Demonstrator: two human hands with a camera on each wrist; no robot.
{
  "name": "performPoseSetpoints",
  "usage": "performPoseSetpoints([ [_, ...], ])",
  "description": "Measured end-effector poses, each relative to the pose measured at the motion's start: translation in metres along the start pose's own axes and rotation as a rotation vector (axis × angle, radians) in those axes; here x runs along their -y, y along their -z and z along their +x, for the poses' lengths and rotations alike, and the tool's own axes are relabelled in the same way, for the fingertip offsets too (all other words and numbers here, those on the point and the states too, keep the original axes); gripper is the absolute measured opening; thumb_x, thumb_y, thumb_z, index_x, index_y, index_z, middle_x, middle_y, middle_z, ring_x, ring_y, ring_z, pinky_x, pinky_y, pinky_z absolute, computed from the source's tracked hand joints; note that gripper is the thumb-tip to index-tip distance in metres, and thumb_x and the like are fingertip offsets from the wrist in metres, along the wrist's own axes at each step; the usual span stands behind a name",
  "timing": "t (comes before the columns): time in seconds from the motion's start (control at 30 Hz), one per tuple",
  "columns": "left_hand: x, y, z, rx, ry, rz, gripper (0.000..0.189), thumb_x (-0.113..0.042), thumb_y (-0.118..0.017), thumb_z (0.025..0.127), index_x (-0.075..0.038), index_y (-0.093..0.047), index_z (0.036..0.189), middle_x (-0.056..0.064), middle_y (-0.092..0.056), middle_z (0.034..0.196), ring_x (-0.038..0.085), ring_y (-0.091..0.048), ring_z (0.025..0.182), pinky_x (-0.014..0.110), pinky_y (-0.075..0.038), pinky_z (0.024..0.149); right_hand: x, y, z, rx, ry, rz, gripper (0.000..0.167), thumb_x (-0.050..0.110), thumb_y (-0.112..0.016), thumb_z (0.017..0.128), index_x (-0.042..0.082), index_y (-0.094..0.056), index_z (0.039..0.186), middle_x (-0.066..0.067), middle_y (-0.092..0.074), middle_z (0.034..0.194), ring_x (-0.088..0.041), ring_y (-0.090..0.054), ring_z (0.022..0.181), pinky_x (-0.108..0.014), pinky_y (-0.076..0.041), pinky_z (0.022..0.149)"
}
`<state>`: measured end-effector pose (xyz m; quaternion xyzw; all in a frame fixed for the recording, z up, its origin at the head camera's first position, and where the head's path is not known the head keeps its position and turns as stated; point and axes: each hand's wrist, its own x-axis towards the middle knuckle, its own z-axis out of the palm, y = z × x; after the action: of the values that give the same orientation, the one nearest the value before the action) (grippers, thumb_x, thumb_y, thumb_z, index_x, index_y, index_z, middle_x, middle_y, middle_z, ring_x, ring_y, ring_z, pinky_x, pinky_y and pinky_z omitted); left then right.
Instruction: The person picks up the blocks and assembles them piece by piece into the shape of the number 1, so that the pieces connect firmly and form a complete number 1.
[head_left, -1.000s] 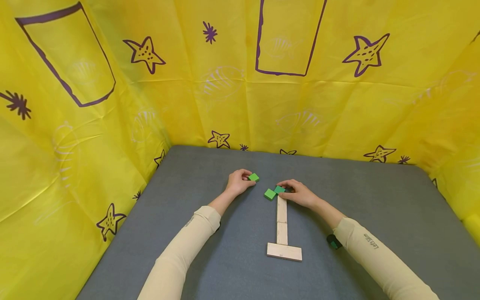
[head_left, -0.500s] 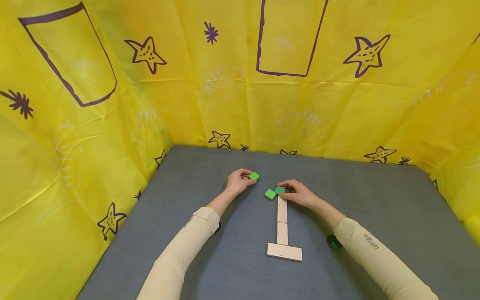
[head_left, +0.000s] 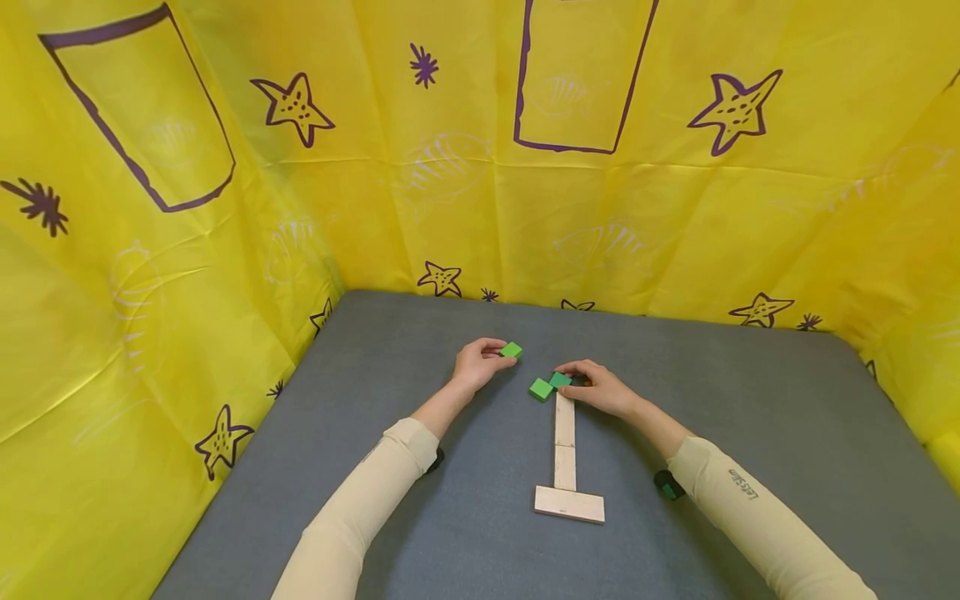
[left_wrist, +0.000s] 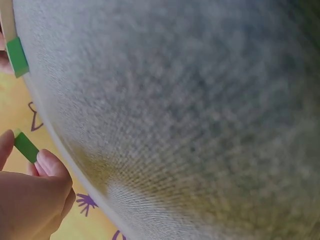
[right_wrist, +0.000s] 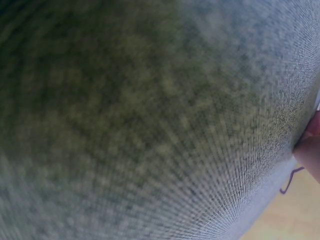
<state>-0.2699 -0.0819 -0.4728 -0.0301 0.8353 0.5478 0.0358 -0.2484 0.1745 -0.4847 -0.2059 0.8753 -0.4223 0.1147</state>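
Landmark: I took the upright wooden strip (head_left: pixel 564 440) on the grey mat (head_left: pixel 750 417) as my reference; it met a wooden crossbar (head_left: pixel 568 504) at its near end.

Left hand: my left hand (head_left: pixel 477 364), left of the strip's far end, pinched a loose green block (head_left: pixel 512 350) between thumb and fingertips; the left wrist view showed the same pinch (left_wrist: pixel 25 146).

Middle: a second green block (head_left: pixel 539 388) lay just left of the strip's far end.

Right hand: my right hand (head_left: pixel 600 388) curled its fingers over a third green block (head_left: pixel 558 380), seemingly touching the strip's far end; the wrist view showed almost nothing.

Risk: I judged that a sideways push from the right hand could skew the strip or knock the middle block.

Change: from a second earlier, both hands held their places; the left-hand block sat barely further toward the yellow backdrop (head_left: pixel 450 167).
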Motion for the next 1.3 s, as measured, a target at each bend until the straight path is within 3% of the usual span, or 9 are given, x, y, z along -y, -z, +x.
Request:
performPoseSetpoints([
  [0.77, 0.001, -0.002, -0.019, 0.033, -0.012, -0.075, 0.039, -0.020, -0.081, 0.080, -0.007, -0.068, 0.115, 0.006, -0.067, 0.104, 0.019, -0.062, 0.095, 0.030, -0.051, 0.079, 0.000, -0.001, 0.001, -0.007, 0.005, 0.000, 0.040, 0.022, -0.066, 0.093, 0.006, -0.060, 0.129, -0.012, -0.056, 0.116, -0.028, -0.048, 0.106, -0.041, -0.039, 0.089],
  [1.3, -0.001, -0.005, -0.038, 0.036, -0.022, 0.025, 0.038, -0.020, -0.083, 0.078, -0.007, -0.070, 0.111, 0.005, -0.067, 0.097, 0.018, -0.062, 0.090, 0.029, -0.050, 0.075, -0.001, -0.001, 0.000, -0.013, 0.000, -0.003, 0.041, 0.023, -0.066, 0.093, 0.006, -0.060, 0.129, -0.013, -0.056, 0.116, -0.029, -0.047, 0.106, -0.041, -0.039, 0.089],
])
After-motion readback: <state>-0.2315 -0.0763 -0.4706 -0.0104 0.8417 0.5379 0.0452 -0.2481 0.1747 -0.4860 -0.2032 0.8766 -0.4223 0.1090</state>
